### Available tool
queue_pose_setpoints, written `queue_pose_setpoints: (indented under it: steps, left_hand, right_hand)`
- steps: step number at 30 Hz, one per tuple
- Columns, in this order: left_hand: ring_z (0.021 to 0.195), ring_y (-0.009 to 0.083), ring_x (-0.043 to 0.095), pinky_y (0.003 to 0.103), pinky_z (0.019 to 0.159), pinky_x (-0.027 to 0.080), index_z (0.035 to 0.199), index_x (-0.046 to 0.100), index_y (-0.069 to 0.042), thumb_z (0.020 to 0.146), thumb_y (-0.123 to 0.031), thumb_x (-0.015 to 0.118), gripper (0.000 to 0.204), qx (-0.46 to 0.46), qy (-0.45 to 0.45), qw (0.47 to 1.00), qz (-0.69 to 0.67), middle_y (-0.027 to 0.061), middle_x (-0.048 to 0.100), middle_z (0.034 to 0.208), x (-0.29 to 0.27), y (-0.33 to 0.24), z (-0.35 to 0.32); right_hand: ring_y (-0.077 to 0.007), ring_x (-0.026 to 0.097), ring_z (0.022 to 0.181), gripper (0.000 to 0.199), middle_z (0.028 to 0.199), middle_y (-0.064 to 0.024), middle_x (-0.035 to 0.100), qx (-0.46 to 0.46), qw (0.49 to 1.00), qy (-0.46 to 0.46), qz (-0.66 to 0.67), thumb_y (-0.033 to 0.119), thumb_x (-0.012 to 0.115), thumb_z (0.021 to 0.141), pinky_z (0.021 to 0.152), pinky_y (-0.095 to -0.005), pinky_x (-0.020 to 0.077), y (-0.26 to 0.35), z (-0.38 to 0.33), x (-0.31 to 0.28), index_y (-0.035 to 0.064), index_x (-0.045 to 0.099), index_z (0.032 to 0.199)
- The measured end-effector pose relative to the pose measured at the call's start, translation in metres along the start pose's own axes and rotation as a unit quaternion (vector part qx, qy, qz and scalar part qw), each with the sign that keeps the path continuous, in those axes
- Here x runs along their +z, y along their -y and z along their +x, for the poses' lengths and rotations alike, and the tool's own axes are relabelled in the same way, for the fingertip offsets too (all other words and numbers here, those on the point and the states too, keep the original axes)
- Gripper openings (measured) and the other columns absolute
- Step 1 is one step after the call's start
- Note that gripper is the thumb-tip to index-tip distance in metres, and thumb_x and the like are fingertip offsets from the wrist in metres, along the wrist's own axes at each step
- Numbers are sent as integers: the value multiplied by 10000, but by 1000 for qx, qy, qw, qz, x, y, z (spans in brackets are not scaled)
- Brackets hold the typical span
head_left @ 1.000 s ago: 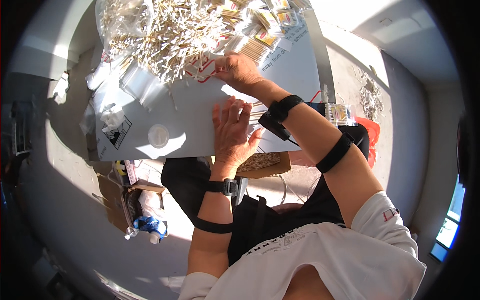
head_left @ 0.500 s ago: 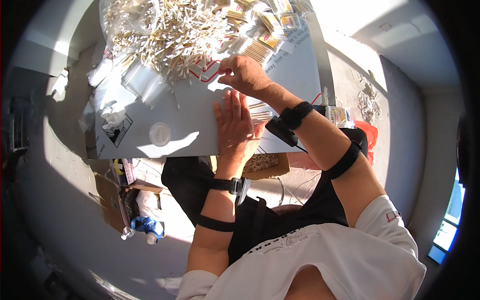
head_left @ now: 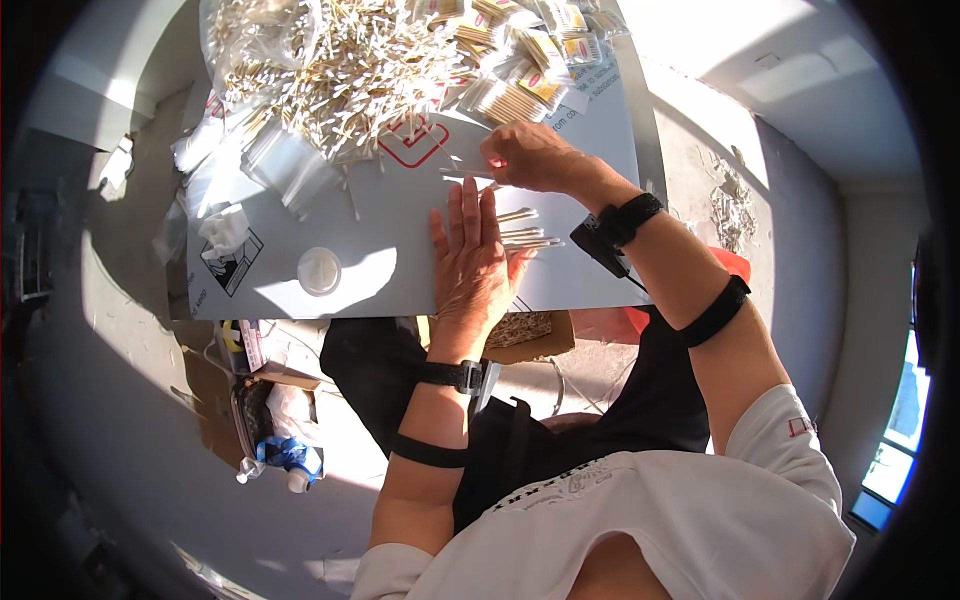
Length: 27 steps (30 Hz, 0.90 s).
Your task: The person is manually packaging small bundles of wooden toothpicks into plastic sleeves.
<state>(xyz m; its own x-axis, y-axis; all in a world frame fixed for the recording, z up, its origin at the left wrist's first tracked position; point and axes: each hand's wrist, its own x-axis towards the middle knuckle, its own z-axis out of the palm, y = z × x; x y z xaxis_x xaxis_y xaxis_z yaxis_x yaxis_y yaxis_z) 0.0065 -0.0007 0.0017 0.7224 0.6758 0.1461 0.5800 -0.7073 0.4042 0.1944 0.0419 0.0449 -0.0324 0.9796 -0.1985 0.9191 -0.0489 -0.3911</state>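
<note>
Mid-frame, the left hand (head_left: 468, 262) lies flat, swabs (head_left: 532, 242) jutting out above its thumb; light pressure should keep them aligned. Upper centre, the right hand (head_left: 535, 158) curls narrowly (whether round a swab, I cannot tell).

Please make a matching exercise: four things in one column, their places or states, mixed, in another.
1. Round whitish plastic disc
2. Bare left hand
3. Heap of loose white-tipped cotton swabs
4. Clear plastic yellow-labelled packets

A. Far side, right of the heap
B. Palm down, thin swabs projecting rightward
C. Far side, left of the packets
D. Left of the hand, on grey tabletop

1-D; 2-B; 3-C; 4-A
</note>
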Motion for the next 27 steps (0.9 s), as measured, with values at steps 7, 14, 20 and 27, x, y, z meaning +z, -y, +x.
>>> queue_pose_setpoints:
  steps: [7,14,20,27]
  left_hand:
    - [1435,324,228,545,1159,143,1428,335,48,832,-462,650,845,10,-13,1000,6,205,270,1521,3,2,0]
    - [1441,313,221,554,1159,145,1440,307,49,824,-445,659,864,16,-16,1000,12,193,271,1527,3,2,0]
    - [1454,303,194,528,1177,101,1463,262,20,833,-407,652,855,5,32,999,16,166,255,1545,-1,1,0]
    - [1443,306,223,545,1163,141,1442,312,41,833,-450,642,849,20,1,1000,23,192,287,1523,2,2,1]
  right_hand:
    - [-322,635,792,116,777,-127,637,-17,999,17,-24,138,686,778,678,-408,498,6,2,-8,36,631,773]
    - [-327,639,750,197,750,-136,646,92,990,-91,51,226,718,733,663,-409,506,25,30,12,45,639,730]
    - [-369,668,800,199,771,-205,672,107,986,-96,88,212,639,714,725,-430,536,33,39,19,24,679,767]
    - [-378,670,862,214,850,-232,680,170,973,-147,60,202,618,753,787,-435,536,30,55,16,16,685,835]
